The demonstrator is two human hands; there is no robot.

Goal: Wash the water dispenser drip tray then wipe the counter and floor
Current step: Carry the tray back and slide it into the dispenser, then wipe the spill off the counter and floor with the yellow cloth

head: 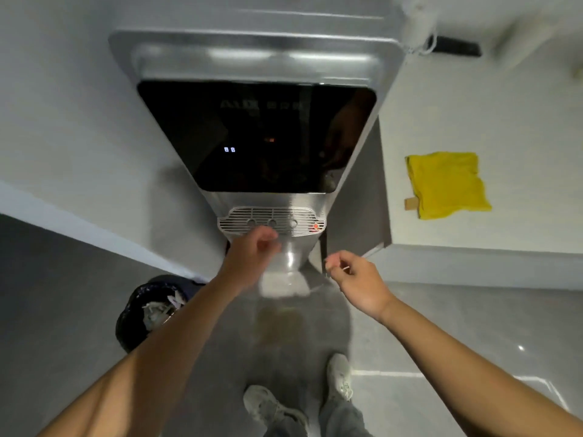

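A silver water dispenser (258, 58) with a black glass front panel stands against the wall. Its white slotted drip tray (271, 216) sits in place below the panel, with a small red float at its right end. My left hand (252, 257) hovers just in front of the tray's near edge, fingers loosely curled, holding nothing. Lower and to the right of the tray is my right hand (356, 279), its fingers apart and empty. A yellow cloth (446, 182) lies on the white counter (504, 127) to the right.
A black-lined bin (151, 310) full of rubbish stands on the floor at the left. A wet patch (284, 313) shows on the grey floor in front of the dispenser. My shoes are at the bottom centre. A white wall runs along the left.
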